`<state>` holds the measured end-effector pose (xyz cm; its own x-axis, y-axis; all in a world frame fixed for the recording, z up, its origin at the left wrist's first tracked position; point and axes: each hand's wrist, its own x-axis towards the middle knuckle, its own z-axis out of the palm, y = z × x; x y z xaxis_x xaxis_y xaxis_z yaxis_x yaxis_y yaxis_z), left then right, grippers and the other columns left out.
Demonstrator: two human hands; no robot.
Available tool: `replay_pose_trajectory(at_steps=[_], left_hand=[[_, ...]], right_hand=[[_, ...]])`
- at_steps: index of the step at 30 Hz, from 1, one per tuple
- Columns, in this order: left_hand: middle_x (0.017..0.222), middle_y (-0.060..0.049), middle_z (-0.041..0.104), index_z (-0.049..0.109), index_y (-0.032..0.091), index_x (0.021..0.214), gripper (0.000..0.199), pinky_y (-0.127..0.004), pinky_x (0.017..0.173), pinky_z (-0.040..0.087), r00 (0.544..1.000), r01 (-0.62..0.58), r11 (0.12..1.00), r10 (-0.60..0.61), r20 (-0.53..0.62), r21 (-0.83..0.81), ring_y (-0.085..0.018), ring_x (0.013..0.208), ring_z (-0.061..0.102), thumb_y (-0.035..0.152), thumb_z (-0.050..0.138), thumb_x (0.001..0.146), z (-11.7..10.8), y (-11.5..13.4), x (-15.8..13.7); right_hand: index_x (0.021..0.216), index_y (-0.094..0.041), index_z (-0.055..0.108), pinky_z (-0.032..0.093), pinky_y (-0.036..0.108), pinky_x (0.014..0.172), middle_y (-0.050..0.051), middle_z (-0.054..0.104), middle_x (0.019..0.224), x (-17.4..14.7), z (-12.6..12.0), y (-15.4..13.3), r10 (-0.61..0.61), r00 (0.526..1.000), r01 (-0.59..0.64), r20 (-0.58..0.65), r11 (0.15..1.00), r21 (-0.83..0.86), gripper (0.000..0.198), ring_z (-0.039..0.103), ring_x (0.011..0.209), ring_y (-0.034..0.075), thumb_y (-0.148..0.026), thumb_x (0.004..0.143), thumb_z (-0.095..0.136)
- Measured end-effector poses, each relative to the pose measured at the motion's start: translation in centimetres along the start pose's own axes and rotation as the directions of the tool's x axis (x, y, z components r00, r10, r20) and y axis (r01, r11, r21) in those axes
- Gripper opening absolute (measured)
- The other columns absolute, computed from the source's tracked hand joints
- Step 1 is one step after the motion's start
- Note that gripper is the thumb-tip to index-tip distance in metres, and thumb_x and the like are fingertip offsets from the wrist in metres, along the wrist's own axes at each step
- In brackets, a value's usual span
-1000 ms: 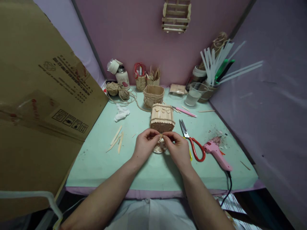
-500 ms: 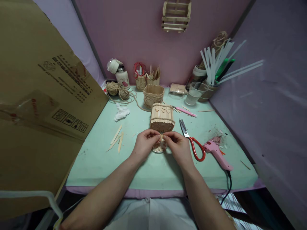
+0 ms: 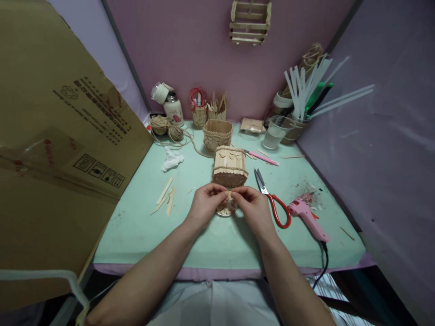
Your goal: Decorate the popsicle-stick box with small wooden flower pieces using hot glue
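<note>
Between their fingertips, my left hand (image 3: 207,201) and my right hand (image 3: 252,204) pinch a small pale wood piece (image 3: 229,194); the fingers cover most of it. Beneath them sits a shallow clear dish (image 3: 226,212) with small wooden bits in it. Just beyond my fingers lies a box made of wooden slats (image 3: 230,162), with rope bands and small bow-shaped pieces on the side that faces up. To the right of my right hand are scissors with red handles (image 3: 278,210), blades partly apart.
A pink glue gun (image 3: 309,219) lies at the right, its cord running off the front edge. Wood strips (image 3: 166,197) and a crumpled tissue (image 3: 172,159) are at the left. Farther back stand a woven-looking basket (image 3: 217,136), twine balls (image 3: 166,128) and a plastic cup (image 3: 274,136). A tall cardboard box (image 3: 61,181) borders the left.
</note>
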<state>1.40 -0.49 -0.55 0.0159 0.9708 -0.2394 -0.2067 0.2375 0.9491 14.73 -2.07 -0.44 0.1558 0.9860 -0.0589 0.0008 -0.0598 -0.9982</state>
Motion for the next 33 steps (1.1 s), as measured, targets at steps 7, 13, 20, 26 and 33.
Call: replay_pose_trajectory(at_steps=[7, 13, 20, 26, 33], left_hand=[[0.063, -0.002, 0.066, 0.068, 0.013, 0.071, 0.019, -0.022, 0.057, 0.047, 0.999, 0.034, 0.998, -0.033, 0.018, -0.052, -0.011, 0.059, 0.059, 0.025, 0.078, 0.060, 0.00, 0.08, -0.03], [0.062, -0.001, 0.065, 0.067, 0.014, 0.072, 0.022, -0.022, 0.058, 0.048, 0.999, 0.032, 0.997, -0.032, -0.001, -0.072, -0.011, 0.059, 0.059, 0.027, 0.079, 0.060, -0.25, 0.50, 0.06], [0.068, 0.000, 0.066, 0.065, 0.016, 0.083, 0.028, -0.024, 0.061, 0.049, 0.999, -0.004, 0.996, 0.007, 0.036, -0.090, -0.012, 0.064, 0.062, 0.026, 0.080, 0.061, -0.13, -0.07, 0.02], [0.066, -0.001, 0.065, 0.069, 0.014, 0.073, 0.022, -0.023, 0.057, 0.042, 0.998, -0.015, 0.998, 0.011, 0.064, 0.053, -0.011, 0.059, 0.055, 0.034, 0.076, 0.067, -0.19, -0.02, 0.02], [0.063, -0.002, 0.064, 0.070, 0.013, 0.070, 0.021, -0.023, 0.056, 0.039, 0.996, -0.013, 0.992, 0.002, 0.092, 0.124, -0.011, 0.057, 0.052, 0.034, 0.073, 0.069, -0.41, -0.37, 0.10]], right_hand=[[0.076, -0.018, 0.072, 0.049, 0.029, 0.065, 0.003, 0.071, 0.071, 0.01, -0.04, 0.20, 0.010, 1.000, -0.010, 0.012, 1.000, 0.026, 0.015, 0.062, 0.067, 0.017, -0.032, 0.069, 0.074], [0.083, -0.018, 0.073, 0.050, 0.030, 0.069, 0.004, 0.073, 0.078, 0.21, -0.58, 0.76, -0.021, 1.000, 0.022, -0.012, 0.999, 0.024, 0.022, 0.064, 0.073, 0.019, -0.037, 0.072, 0.073], [0.072, -0.017, 0.068, 0.046, 0.027, 0.059, 0.001, 0.065, 0.065, 0.10, -0.41, 0.70, -0.003, 1.000, 0.004, 0.018, 1.000, -0.018, 0.019, 0.057, 0.061, 0.015, -0.037, 0.073, 0.070], [0.072, -0.017, 0.067, 0.046, 0.027, 0.062, 0.002, 0.066, 0.067, 0.24, -0.60, 0.75, -0.006, 1.000, 0.006, 0.007, 1.000, -0.009, 0.021, 0.058, 0.065, 0.016, -0.038, 0.073, 0.070], [0.070, -0.017, 0.066, 0.044, 0.026, 0.059, 0.000, 0.063, 0.064, 0.15, -0.40, 0.73, 0.028, 0.999, -0.029, 0.028, 0.999, 0.038, 0.020, 0.055, 0.061, 0.014, -0.037, 0.072, 0.071]])
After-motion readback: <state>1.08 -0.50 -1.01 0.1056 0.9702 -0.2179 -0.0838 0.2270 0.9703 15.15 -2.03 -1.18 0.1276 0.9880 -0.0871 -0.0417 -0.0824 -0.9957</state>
